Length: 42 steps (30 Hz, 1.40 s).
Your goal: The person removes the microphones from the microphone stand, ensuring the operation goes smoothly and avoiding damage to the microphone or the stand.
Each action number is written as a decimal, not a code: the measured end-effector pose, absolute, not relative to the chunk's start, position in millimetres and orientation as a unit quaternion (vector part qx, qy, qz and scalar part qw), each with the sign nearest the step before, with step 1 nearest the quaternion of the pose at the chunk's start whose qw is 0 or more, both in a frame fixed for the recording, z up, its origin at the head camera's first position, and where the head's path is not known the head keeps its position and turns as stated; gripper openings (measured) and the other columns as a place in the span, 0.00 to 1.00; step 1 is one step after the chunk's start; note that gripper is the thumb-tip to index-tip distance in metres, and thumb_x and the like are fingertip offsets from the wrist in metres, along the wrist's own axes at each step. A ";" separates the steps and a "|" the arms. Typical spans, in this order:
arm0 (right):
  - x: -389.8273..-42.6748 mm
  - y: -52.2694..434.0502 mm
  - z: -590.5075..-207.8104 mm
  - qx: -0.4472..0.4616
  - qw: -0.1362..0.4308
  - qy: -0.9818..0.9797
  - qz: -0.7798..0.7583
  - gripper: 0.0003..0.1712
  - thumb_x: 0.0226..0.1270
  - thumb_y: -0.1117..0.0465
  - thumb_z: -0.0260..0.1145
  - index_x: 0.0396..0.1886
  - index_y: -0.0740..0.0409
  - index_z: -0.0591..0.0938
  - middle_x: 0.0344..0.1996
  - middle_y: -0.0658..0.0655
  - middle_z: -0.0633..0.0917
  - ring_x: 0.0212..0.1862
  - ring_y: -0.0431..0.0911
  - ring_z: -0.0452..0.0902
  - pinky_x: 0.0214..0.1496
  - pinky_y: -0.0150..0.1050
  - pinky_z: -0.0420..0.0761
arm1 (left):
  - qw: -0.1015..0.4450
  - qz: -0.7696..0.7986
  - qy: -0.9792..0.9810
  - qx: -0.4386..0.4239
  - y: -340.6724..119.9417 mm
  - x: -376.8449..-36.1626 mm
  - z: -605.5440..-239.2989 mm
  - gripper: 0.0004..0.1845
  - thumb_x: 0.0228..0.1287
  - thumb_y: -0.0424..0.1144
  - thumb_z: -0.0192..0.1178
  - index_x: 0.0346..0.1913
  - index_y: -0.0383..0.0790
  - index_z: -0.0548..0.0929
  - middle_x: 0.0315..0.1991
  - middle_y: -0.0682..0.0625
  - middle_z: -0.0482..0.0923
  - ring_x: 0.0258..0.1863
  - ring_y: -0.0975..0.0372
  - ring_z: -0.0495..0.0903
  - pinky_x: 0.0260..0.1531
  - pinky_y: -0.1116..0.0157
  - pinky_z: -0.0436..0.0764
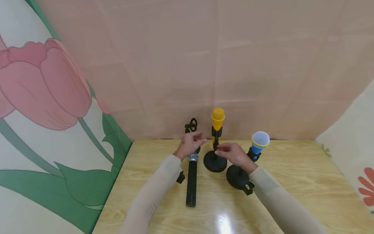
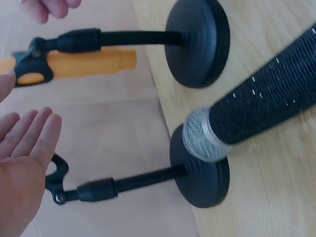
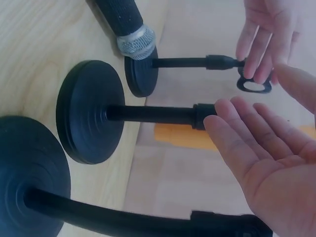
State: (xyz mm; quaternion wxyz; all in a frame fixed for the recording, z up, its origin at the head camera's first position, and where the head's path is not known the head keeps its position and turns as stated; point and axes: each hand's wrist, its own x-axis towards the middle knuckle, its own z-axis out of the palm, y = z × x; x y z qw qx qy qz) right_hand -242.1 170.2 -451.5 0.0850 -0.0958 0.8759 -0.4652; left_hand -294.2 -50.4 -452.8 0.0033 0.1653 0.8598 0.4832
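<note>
A yellow toy microphone (image 1: 217,118) sits in the clip of the middle black stand (image 1: 215,161). My right hand (image 1: 233,154) is beside that stand, its fingers extended and overlapping the stem in the right wrist view. My left hand (image 2: 24,168) hovers by the clip of the left stand (image 2: 148,178), fingers nearly straight, palm showing and nothing held. That clip is an unfilled ring. A black sparkly microphone (image 1: 191,183) lies on the table, its silver mesh head (image 2: 202,138) at the left stand's base. Under my right wrist is another stand's round base (image 1: 236,177).
A blue microphone with a white cup-shaped top (image 1: 260,139) leans in the right stand's clip. Small black pieces (image 1: 180,177) lie near my left sleeve and beside the right base (image 1: 248,189). A pink cloth backdrop (image 1: 175,81) hangs behind the wooden table (image 1: 292,182).
</note>
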 end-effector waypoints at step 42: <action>-246.6 188.4 -444.9 -0.099 0.065 0.875 -0.469 0.26 0.73 0.58 0.65 0.61 0.73 0.77 0.55 0.68 0.83 0.57 0.60 0.80 0.60 0.56 0.77 | -0.057 0.488 0.859 0.145 8.6 -298.2 -459.0 0.10 0.58 0.38 0.74 0.41 0.38 0.90 0.36 0.49 0.88 0.31 0.67 0.85 0.35 0.74 0.82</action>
